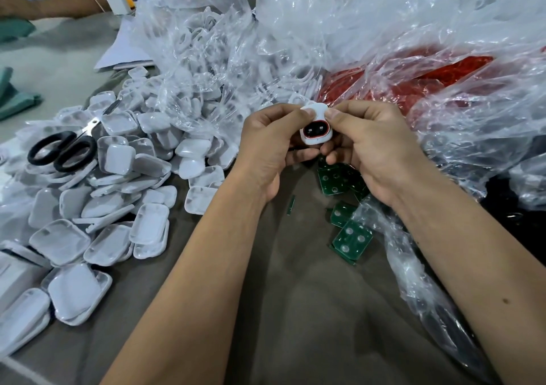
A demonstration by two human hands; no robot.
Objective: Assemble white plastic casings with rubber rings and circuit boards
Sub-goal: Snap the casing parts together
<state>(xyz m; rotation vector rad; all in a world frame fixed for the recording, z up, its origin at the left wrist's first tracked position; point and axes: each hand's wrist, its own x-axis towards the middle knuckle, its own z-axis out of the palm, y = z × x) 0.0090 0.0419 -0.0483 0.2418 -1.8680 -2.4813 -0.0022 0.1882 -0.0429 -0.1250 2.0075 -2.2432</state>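
Partly hidden under the right hand [381, 154], green circuit boards [351, 238] lie on the table [295, 310]. Both hands pinch one white casing [315, 124] with a red ring [316, 141] between them, the left hand [266, 148] curled around its side. Left of it lie loose casing shells [103, 207] and scissors [63, 149]. Beyond, clear bags [384, 30] hold blurred white parts and red rings [413, 83]. No writing is readable.

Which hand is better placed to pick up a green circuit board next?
Probably the right hand: the green square circuit boards lie directly below it. Both hands grip the white plastic casing; the left hand could keep holding it.
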